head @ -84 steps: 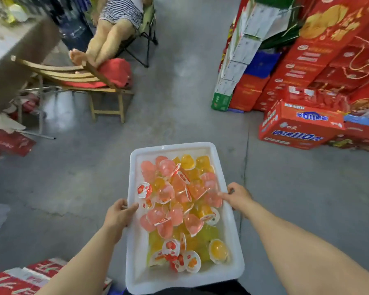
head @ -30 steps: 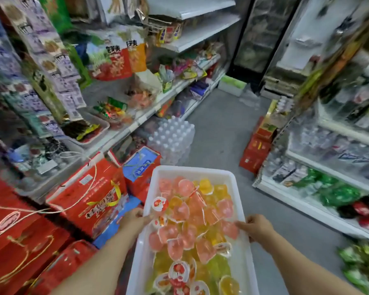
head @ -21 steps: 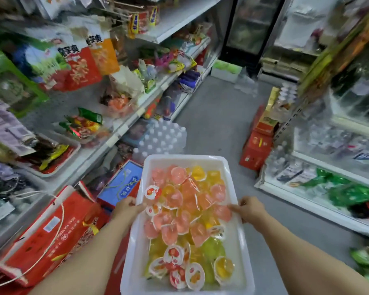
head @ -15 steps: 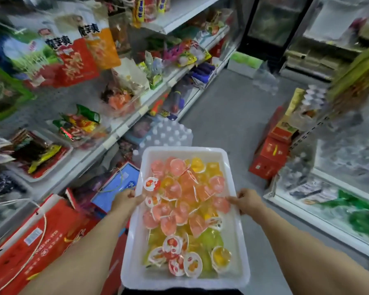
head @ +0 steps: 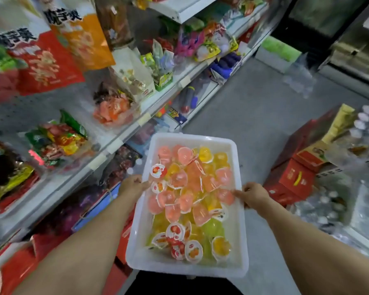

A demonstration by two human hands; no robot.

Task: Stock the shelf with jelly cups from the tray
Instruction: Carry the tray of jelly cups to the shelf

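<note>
The person carries a white plastic tray point(head: 239, 260) level in front of the body, one of the hands on each long side. The left hand point(head: 130, 186) grips the tray's left rim, thumb curled over the edge towards the inside and the other fingers hidden beneath. The right hand point(head: 254, 194) grips the right rim the same way, thumb lying over the edge and touching a pink cup, the remaining fingers wrapped under the side. Both forearms are bare.

The jelly cups point(head: 190, 194) lie heaped loose in the tray: pink and orange ones mostly in the middle and far half, yellow and green ones nearer the body, several turned so their printed foil lids face up. They fill most of the floor of the tray, leaving a bare strip along the near wall.

To the left runs the shelf point(head: 124, 135), a white tiered unit with price strips on its front edges, holding clear tubs and bags of wrapped sweets. Large red and orange snack bags point(head: 51, 60) hang above it. Red cartons point(head: 296, 177) sit on the grey floor point(head: 254, 103) to the right of the tray, beside packs of bottles. The frame is somewhat blurred, so small print cannot be read
</note>
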